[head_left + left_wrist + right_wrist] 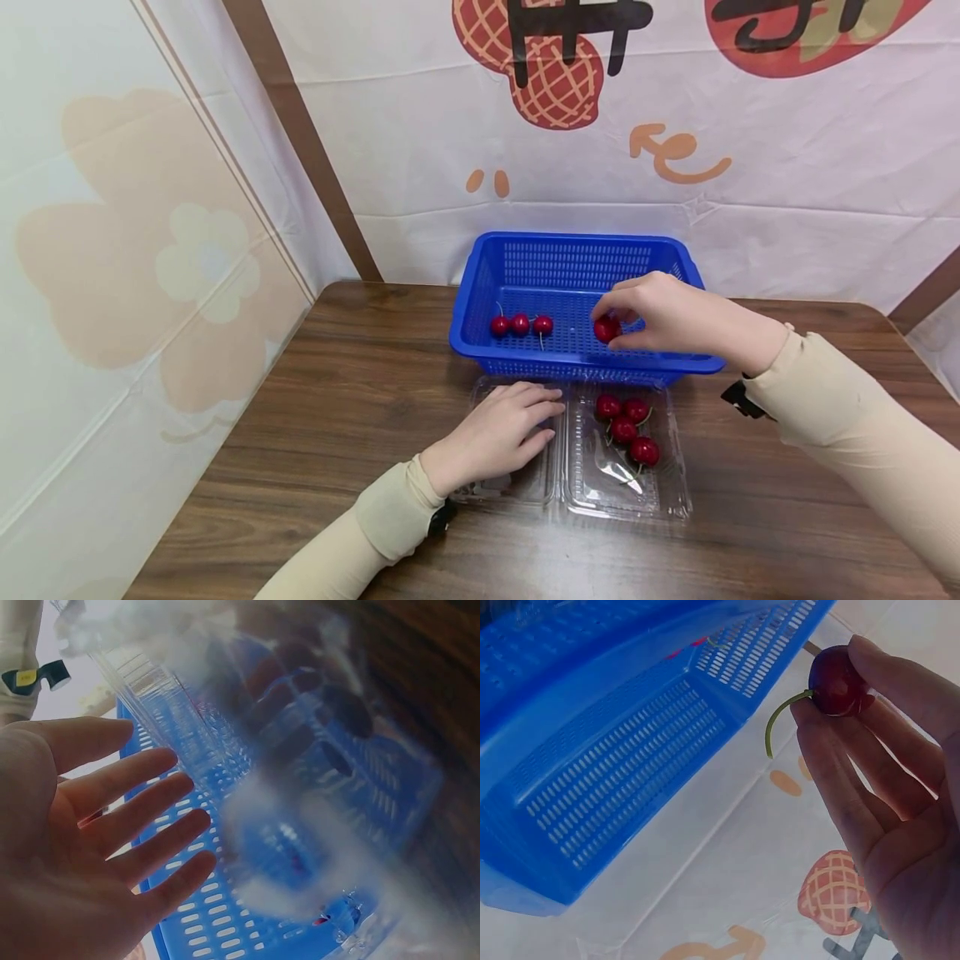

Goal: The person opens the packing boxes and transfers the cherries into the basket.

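Observation:
Between thumb and fingers my right hand (pixel 660 315) pinches a dark red cherry (pixel 838 681) with a curved green stem. In the head view that hand is over the right part of the blue basket (pixel 577 360). Three more cherries (pixel 521 325) lie in a row at the basket's left. My left hand (pixel 498 433) rests with extended fingers over the left half of a clear plastic clamshell box (pixel 678 492); the left wrist view shows its fingers (pixel 161 829) spread. Several stemmed cherries (pixel 623 430) lie in the box's right half.
Both containers are on a brown wooden table (pixel 300 467), the basket behind the box. A white printed cloth (pixel 405 167) hangs behind the table, and another pale cloth with a flower print (pixel 135 250) hangs at the left.

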A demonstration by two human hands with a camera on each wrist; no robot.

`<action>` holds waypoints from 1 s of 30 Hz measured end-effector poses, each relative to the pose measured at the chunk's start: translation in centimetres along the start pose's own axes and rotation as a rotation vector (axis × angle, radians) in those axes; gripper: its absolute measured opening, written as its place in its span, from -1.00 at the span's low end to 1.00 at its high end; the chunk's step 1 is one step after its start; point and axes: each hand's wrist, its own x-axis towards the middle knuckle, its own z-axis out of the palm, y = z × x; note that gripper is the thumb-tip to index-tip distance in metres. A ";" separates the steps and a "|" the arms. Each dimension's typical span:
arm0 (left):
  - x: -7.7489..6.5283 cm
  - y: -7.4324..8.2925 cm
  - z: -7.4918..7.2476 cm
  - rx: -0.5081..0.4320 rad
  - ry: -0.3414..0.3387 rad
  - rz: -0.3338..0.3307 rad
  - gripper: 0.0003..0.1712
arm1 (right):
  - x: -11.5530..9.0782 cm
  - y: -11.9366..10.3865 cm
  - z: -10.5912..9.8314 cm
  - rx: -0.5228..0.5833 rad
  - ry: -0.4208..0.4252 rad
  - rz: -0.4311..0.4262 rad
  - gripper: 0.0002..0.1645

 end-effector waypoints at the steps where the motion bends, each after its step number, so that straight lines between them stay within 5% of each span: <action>1: 0.0 0.0 0.0 -0.001 -0.002 -0.002 -0.60 | 0.2 0.2 0.0 -0.001 -0.007 0.004 -0.64; 30: -0.2 0.0 -0.1 -0.001 0.003 -0.004 -0.61 | 4.5 3.5 0.8 0.017 -0.103 0.145 -0.66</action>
